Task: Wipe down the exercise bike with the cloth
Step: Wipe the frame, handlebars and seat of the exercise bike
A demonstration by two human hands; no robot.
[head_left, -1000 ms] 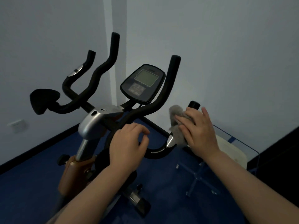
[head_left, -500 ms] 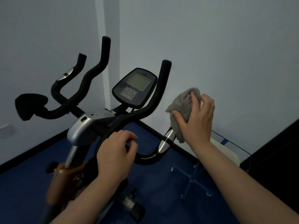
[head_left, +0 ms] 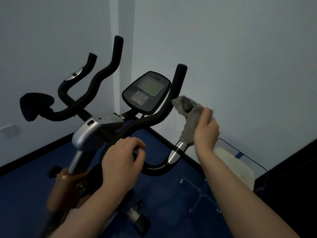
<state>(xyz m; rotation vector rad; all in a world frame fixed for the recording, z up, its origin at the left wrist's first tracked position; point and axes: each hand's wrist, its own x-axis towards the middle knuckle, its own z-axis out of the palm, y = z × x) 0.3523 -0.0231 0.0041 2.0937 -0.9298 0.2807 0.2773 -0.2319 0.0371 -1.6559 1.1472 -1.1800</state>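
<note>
The exercise bike [head_left: 96, 133] stands in a room corner, with black curved handlebars, a silver stem cover and a console [head_left: 146, 91] with a grey screen. My left hand [head_left: 120, 160] curls round the near black handlebar loop. My right hand [head_left: 205, 129] grips a grey fluffy cloth [head_left: 187, 114] bunched around the end of the right handlebar, above its silver sensor plate [head_left: 176, 150]. The cloth's top corner touches the upright right grip [head_left: 179, 79]. The handlebar end under the cloth is hidden.
White walls meet in a corner behind the bike, with blue floor below. A clear-framed chair with a white seat [head_left: 235, 169] stands at the right, close to my right forearm. A black arm pad [head_left: 34, 105] juts out at the left. A wall socket [head_left: 8, 129] sits low left.
My right hand has slid the cloth up off the handlebar end and turned, so the cloth now bunches higher, near the upright grip. My left hand keeps its hold.
</note>
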